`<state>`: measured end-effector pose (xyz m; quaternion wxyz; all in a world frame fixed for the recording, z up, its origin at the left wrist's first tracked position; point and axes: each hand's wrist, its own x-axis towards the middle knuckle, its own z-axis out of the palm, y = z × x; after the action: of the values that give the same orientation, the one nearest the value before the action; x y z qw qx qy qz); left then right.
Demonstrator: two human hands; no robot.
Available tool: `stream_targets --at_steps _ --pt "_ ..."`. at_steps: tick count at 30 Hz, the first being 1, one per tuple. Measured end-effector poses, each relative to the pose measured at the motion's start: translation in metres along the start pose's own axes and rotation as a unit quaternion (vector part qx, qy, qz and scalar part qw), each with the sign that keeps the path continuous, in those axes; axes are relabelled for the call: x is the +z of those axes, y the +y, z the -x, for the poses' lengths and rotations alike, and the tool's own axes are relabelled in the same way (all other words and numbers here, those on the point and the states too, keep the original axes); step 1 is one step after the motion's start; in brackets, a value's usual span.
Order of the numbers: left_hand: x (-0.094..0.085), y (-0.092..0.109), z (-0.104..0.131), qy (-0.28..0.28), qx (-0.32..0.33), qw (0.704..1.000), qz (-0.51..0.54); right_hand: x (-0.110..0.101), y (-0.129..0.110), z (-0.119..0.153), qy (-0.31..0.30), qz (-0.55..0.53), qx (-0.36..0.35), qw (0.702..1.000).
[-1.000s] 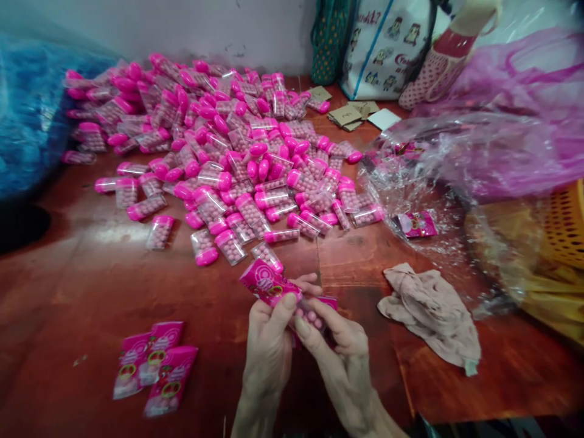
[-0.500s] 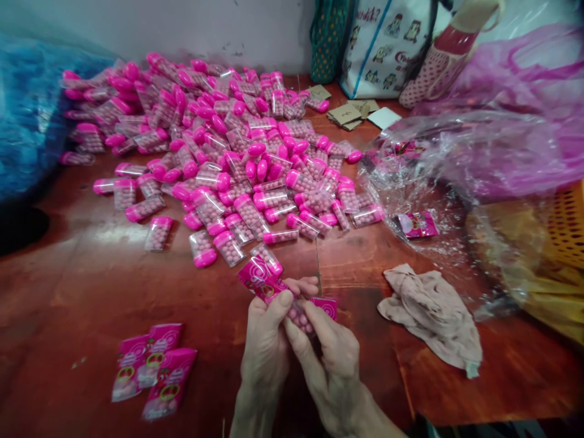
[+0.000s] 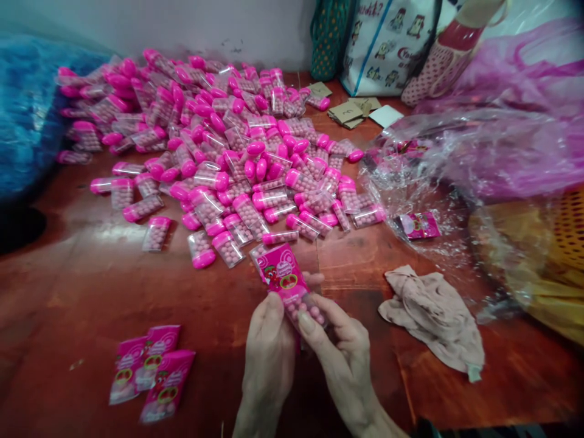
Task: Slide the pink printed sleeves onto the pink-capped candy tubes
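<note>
A clear container of pink candy balls in a printed pink sleeve stands tilted between my two hands. My left hand is closed at its lower left edge, thumb alongside it and the other fingers mostly hidden behind. With its thumb on the clear lower end and fingers behind, my right hand grips the pack from the right. A bit of pink shows below the pack between the hands; I cannot make it out. Beyond lies a large heap of candy containers with bright pink caps.
Three sleeved candy packs lie overlapping at the lower left. A crumpled beige cloth rests on the right. Behind it spreads clear plastic wrap with pink sleeves in it. Cardboard pieces, bags and a blue plastic bag edge the wooden surface.
The pack has turned so its printed front and the balls show more fully. My right thumb now lies on its lower front. The pink piece right of my hands has gone from sight.
</note>
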<state>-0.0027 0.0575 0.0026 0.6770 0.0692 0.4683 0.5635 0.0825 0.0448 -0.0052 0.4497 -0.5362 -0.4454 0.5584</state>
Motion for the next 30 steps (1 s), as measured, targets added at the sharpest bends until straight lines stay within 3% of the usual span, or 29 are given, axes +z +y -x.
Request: stream_targets --at_steps 4,10,17,24,27,30 --pt "0.001 -0.003 -0.002 0.011 0.011 1.0 -0.011 0.0 -0.001 0.001 0.017 -0.005 0.007 1.0" --pt "0.004 -0.011 0.002 0.023 0.005 0.999 -0.021 0.002 -0.004 0.003 0.084 0.023 -0.041 0.995" --pt "0.003 -0.015 0.009 0.028 0.028 0.998 -0.039 0.004 0.011 0.015 0.123 0.062 -0.046 0.989" --pt "-0.003 -0.011 0.012 -0.024 0.019 0.999 -0.035 0.007 0.004 0.006 0.04 -0.013 0.012 0.999" --pt "-0.006 -0.009 0.011 -0.026 0.028 0.998 -0.053 0.0 0.004 0.007 0.04 0.055 -0.035 0.997" --pt "-0.01 -0.004 0.01 -0.011 0.034 0.997 -0.075 -0.011 0.002 0.004 0.077 0.155 -0.113 0.978"
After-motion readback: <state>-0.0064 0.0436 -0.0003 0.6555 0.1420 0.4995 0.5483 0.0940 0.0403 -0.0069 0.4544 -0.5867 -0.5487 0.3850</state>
